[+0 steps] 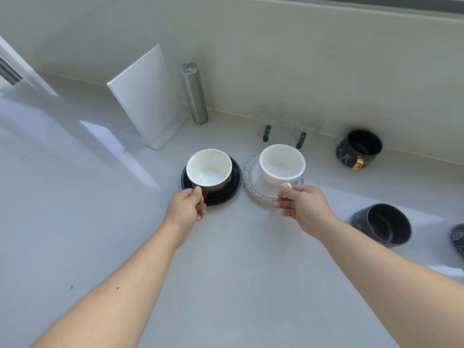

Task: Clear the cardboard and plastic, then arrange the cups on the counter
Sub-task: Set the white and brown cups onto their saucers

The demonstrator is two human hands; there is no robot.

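Note:
My left hand [187, 209] grips the handle of a brown cup with a white inside [209, 169], which sits on a black saucer [234, 183]. My right hand [303, 209] pinches the handle of a white cup [281, 163] on a grey-rimmed white saucer [253, 182]. Both cups are upright and empty, side by side in the middle of the pale counter [226, 259]. Two clear glass mugs with green handles [272, 124] [307, 129] stand behind them by the wall. No cardboard or plastic is in view.
A black mug with a gold handle [359, 149] stands at the back right. A dark grey mug [384, 226] and part of another dark cup [458, 238] sit at the right edge. A white panel stand [148, 96] and a steel cylinder [194, 92] rise at the back.

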